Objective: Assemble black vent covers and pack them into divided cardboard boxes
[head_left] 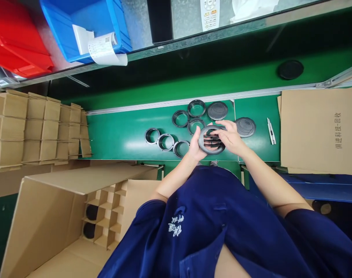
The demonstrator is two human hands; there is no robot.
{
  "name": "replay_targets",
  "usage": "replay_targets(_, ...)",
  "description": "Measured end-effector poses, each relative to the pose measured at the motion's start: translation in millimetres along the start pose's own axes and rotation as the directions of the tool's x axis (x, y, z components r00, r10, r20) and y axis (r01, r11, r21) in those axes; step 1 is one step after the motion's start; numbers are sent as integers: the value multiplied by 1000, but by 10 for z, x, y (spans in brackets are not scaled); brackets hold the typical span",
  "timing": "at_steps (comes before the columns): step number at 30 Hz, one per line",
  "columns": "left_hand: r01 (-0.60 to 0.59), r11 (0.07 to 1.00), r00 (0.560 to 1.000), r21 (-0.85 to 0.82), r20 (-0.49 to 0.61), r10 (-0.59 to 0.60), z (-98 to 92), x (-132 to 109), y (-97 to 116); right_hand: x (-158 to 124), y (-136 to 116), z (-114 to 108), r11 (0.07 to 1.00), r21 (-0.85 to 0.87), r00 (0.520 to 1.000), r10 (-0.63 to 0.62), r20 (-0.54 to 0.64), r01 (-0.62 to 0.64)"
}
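Both my hands hold one round black vent grille [210, 143] with slats over the green table's near edge. My left hand [195, 146] grips its left rim, fingers curled. My right hand [229, 136] lies over its right side, fingers pressed on the slats. Several open black rings [180, 118] lie on the green mat to the left and beyond. A finished black disc [217, 111] lies just past my hands, and another disc [245, 127] lies to the right.
A cardboard box with divider cells [106, 216] stands at lower left, two cells holding dark parts. Stacked cardboard dividers [34, 127] sit at left. Flat cardboard [317, 131] lies at right, a utility knife [271, 131] beside it. Blue bin [86, 27], red bin [16, 38] and another black disc [290, 69] lie beyond.
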State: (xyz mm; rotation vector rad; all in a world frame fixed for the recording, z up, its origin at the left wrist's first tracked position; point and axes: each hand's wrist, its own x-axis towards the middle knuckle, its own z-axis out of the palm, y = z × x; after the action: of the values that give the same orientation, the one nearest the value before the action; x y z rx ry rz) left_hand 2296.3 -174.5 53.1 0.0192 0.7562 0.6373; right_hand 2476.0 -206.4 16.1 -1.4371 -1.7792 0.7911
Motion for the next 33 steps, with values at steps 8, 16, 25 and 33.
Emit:
replay_targets(8,-1,999,999,-49,33,3,37,-90,-201,-95,-34,-84,986,139,995,88,53,-95)
replay_targets(16,-44,994,989,-104,-148,28,-190,-141,-267,-429,-36,89,988,-27,976,-148,161,154)
replay_targets(25,45,989,933,-139,-349,-91,-845,-327,-544,-687,23,885,995,-71,858,-21,513,67)
replay_targets(33,-23,999,766,39,-642,43,-1262,-646,-183,-301,283,1384,928,-367,936,71,346,65)
